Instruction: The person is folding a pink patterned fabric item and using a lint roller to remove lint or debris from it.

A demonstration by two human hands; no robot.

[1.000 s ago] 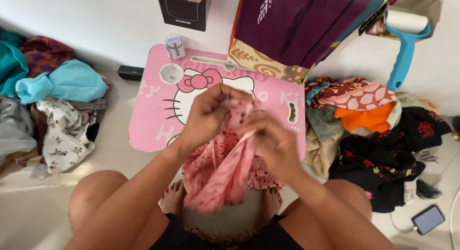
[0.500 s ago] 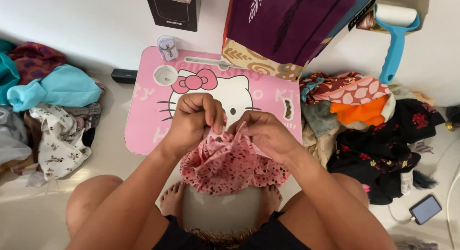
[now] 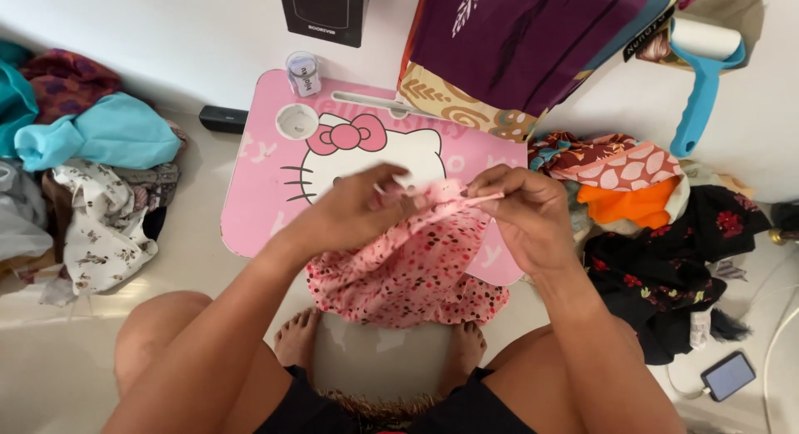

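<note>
Left hand and right hand both pinch top edge of pink floral cotton garment, stretched between them above pink cartoon lap table. Judgement: keep edge taut, level, grips even.

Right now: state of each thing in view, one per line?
left hand: grip pinching the pink garment's top edge
right hand: grip pinching the same edge
pink floral garment: stretched between both hands, hanging over the pink lap table
phone: flat on floor, cable attached
lint roller: leaning against wall
</note>
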